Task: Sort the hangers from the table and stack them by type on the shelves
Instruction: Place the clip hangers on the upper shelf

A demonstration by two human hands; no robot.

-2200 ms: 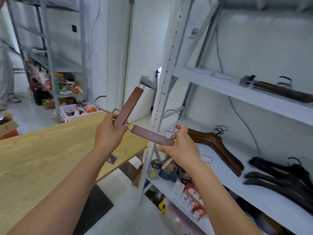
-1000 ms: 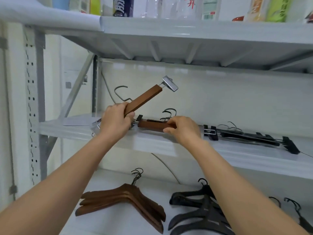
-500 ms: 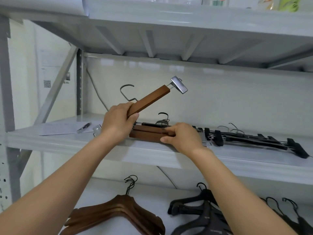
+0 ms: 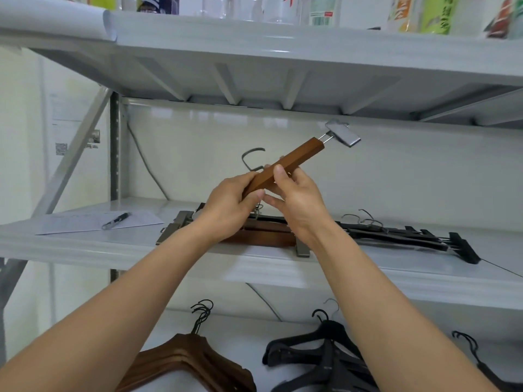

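Observation:
Both hands hold one brown wooden clip hanger [image 4: 294,158] tilted up to the right above the middle shelf [image 4: 141,244]. My left hand [image 4: 226,207] grips its lower part. My right hand [image 4: 297,199] pinches the bar near its middle. The metal clip [image 4: 342,134] sticks out at the upper end, the hook [image 4: 252,158] shows behind. Below my hands lies a stack of brown wooden clip hangers [image 4: 263,236] on the shelf. Black clip hangers [image 4: 410,236] lie to the right.
A sheet of paper [image 4: 70,222] with a pen [image 4: 116,220] lies on the shelf's left. The lower shelf holds brown wooden coat hangers [image 4: 195,363] and black coat hangers [image 4: 319,357]. Bottles and packages [image 4: 322,9] stand on the top shelf close overhead.
My right hand let go of the wooden clip hanger it laid on the shelf stack and rose to take hold of the hanger in my left hand.

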